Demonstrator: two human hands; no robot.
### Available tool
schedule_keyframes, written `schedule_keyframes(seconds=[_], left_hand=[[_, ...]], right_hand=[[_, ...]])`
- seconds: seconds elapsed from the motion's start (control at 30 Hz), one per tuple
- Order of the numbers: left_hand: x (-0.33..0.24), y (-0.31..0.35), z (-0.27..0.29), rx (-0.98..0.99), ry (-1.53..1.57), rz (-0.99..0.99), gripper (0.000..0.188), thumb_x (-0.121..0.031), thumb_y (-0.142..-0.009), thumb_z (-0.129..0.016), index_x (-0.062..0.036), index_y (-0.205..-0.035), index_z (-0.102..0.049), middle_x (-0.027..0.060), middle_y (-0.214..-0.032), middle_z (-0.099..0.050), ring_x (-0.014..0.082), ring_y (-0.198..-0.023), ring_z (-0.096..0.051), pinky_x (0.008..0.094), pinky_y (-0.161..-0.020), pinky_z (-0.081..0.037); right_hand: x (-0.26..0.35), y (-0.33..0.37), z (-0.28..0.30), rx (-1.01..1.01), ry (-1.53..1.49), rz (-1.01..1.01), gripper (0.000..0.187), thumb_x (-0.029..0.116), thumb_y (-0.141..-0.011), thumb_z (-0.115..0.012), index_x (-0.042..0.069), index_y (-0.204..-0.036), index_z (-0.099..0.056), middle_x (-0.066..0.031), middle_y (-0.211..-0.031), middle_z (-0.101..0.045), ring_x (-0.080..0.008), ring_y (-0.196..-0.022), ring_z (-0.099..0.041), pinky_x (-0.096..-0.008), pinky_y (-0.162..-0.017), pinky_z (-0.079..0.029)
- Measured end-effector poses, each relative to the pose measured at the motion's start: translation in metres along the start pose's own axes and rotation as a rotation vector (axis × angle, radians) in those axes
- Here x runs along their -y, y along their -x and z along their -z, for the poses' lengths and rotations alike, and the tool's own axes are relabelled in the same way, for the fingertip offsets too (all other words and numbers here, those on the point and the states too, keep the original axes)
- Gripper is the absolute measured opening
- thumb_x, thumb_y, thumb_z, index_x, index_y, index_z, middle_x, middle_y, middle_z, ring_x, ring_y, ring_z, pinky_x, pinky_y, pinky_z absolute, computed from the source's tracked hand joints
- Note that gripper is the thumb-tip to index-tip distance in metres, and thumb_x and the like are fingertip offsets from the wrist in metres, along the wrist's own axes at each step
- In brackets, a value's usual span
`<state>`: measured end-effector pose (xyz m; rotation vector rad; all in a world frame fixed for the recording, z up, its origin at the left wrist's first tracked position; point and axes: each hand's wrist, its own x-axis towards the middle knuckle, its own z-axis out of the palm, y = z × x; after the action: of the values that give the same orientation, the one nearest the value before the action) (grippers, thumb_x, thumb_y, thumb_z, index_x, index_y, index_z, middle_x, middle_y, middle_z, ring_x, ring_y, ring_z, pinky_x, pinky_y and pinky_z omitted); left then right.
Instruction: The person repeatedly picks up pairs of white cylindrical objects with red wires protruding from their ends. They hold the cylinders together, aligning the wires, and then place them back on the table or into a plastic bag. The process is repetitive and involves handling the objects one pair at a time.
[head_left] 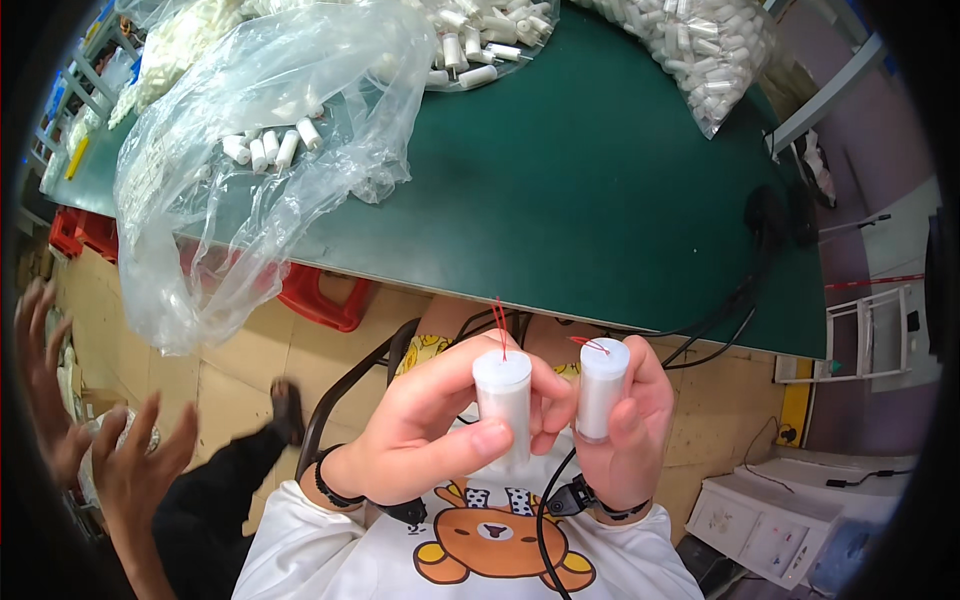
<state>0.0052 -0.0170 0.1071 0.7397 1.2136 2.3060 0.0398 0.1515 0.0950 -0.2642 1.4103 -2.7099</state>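
Note:
Each of my hands holds a small white cylinder upright over my lap, just short of the green table's near edge. My left hand [440, 430] is closed round the left white cylinder [504, 392], its thumb across the front. A thin red loop of thread stands up from that cylinder's top. In my right hand [630, 440], fingers and thumb grip the right white cylinder [602, 390] by its side. Its red thread loop lies bent over to the left. The two cylinders are close together but apart, and the left fingertips show between them.
On the green table [600, 170] lies a clear plastic bag [270, 130] with several white cylinders; its end hangs over the edge. Fuller bags [710, 60] sit at the back. Another person's hands [135, 470] are at the left. A red stool [325, 300] stands beneath the table.

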Motion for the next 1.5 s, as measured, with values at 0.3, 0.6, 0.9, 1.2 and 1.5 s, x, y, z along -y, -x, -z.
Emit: schedule_keyframes(seconds=[0.3,0.6,0.9,1.2,1.5], left_hand=[[0.000,0.002,-0.001,0.051,0.050,0.085,0.036,-0.016,-0.087,-0.042,0.0081,-0.114,-0.042,0.0101,-0.089,-0.047,0.0165,-0.079,-0.049,0.0303,-0.074,-0.039],[0.005,0.003,-0.006,0.068,0.270,0.221,0.045,-0.027,-0.083,-0.039,0.0070,-0.111,-0.043,0.0098,-0.089,-0.047,0.0163,-0.084,-0.045,0.0299,-0.077,-0.036],[0.033,0.006,0.009,-0.124,-0.047,0.196,0.018,-0.019,-0.088,-0.037,-0.0033,-0.095,-0.037,0.0071,-0.077,-0.047,0.0126,-0.070,-0.045,0.0271,-0.068,-0.037],[0.074,0.019,0.029,-0.423,-0.258,0.402,0.016,-0.018,-0.091,-0.042,-0.0031,-0.096,-0.041,0.0004,-0.071,-0.042,0.0056,-0.063,-0.040,0.0203,-0.057,-0.034],[0.090,0.006,0.041,-0.538,-0.325,0.460,0.014,-0.018,-0.091,-0.042,-0.0035,-0.091,-0.043,-0.0026,-0.064,-0.037,0.0045,-0.054,-0.033,0.0196,-0.047,-0.029]], right_hand=[[0.000,0.008,0.001,-0.035,-0.022,-0.074,0.031,0.029,-0.085,-0.054,0.006,-0.081,-0.033,-0.0160,-0.076,-0.059,-0.0191,-0.070,-0.060,-0.0286,-0.061,-0.048],[-0.013,0.015,0.009,-0.178,0.188,0.072,0.043,0.042,-0.084,-0.050,0.001,-0.091,-0.038,-0.0113,-0.059,-0.054,-0.0178,-0.045,-0.053,-0.0252,-0.037,-0.044],[-0.014,0.010,0.013,-0.256,0.209,0.044,0.030,0.018,-0.085,-0.053,-0.003,-0.101,-0.039,-0.0148,-0.082,-0.058,-0.0184,-0.070,-0.057,-0.0305,-0.065,-0.048],[-0.034,0.005,0.045,-0.456,0.448,0.068,0.027,0.008,-0.087,-0.048,-0.008,-0.109,-0.044,-0.0090,-0.081,-0.055,-0.0128,-0.070,-0.055,-0.0257,-0.066,-0.045],[-0.037,-0.006,0.062,-0.496,0.492,0.129,0.025,0.006,-0.087,-0.047,-0.008,-0.107,-0.044,-0.0101,-0.081,-0.055,-0.0122,-0.068,-0.055,-0.0260,-0.065,-0.047]])
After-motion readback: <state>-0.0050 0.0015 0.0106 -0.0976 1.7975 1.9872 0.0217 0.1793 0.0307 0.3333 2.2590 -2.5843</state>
